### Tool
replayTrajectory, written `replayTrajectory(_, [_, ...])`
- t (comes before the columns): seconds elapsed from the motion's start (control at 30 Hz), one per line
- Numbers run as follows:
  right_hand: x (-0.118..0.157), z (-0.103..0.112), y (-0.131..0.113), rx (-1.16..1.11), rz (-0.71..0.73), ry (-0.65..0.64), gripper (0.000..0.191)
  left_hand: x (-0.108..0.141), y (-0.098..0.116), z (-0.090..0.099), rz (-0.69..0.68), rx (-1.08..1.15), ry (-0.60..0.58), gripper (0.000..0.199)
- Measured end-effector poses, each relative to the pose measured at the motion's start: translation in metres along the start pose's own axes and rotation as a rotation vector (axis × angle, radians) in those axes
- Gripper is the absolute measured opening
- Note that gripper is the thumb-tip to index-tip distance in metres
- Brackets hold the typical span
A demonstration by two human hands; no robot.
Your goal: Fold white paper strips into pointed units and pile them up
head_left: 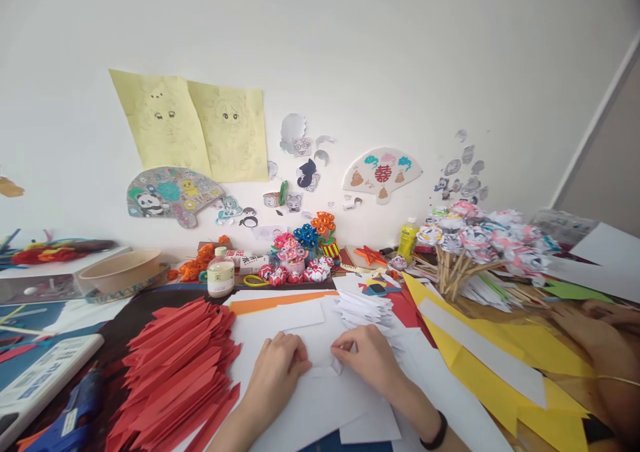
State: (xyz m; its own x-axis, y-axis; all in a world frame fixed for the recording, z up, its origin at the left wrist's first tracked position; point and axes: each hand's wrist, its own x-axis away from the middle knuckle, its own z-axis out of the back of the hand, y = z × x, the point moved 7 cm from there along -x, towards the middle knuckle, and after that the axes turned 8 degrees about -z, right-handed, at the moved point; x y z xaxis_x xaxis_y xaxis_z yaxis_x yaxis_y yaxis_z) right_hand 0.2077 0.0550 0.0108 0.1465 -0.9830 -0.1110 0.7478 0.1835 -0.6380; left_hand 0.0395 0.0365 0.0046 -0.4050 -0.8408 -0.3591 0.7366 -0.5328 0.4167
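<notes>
A small strip of white paper (324, 372) lies low between my hands, over larger white sheets (320, 409), and its right end is bent up in a fold. My left hand (281, 367) is closed with its fingertips at the strip's left end. Thumb and forefinger of my right hand (369, 357) pinch the folded right end; a black band circles that wrist. Just beyond the right hand is a pile of folded white paper pieces (365, 309). To the left of my left hand rises a large heap of folded red paper pieces (175, 365).
A blue glue gun (75, 405) and a white power strip (50, 379) lie at left. A bottle (221, 273) stands behind the red heap. Paper flowers on sticks (450, 265) and yellow sheets (500, 352) are at right, near another person's hands (585, 329).
</notes>
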Motion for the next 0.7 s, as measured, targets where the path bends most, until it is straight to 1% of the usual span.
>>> replayTrajectory(0.07, [0.0,-0.001,-0.003,-0.01,0.047,0.016,0.013,0.0,-0.002,0.001,0.025,0.041,0.005,0.008])
replayTrajectory(0.2, [0.003,-0.009,-0.011,0.017,0.173,-0.032,0.006,-0.001,-0.003,0.001,0.046,0.085,0.007,0.007])
replayTrajectory(0.27, [0.003,-0.011,-0.01,0.05,0.188,-0.032,0.002,-0.001,-0.002,0.0,0.043,0.085,0.004,0.006])
replayTrajectory(0.4, [0.002,-0.017,-0.008,0.071,0.182,-0.04,0.005,-0.001,-0.003,-0.002,0.036,0.108,-0.021,0.007])
replayTrajectory(0.5, [0.002,-0.019,-0.01,0.077,0.214,-0.028,0.007,-0.001,-0.001,-0.002,0.001,0.116,-0.039,0.01])
replayTrajectory(0.6, [0.004,-0.018,-0.013,0.082,0.273,-0.021,0.011,-0.001,0.003,0.001,-0.059,0.038,-0.022,0.01])
replayTrajectory(0.7, [0.003,-0.016,-0.012,0.071,0.281,-0.06,0.014,-0.001,0.007,0.004,-0.112,-0.022,0.002,0.01])
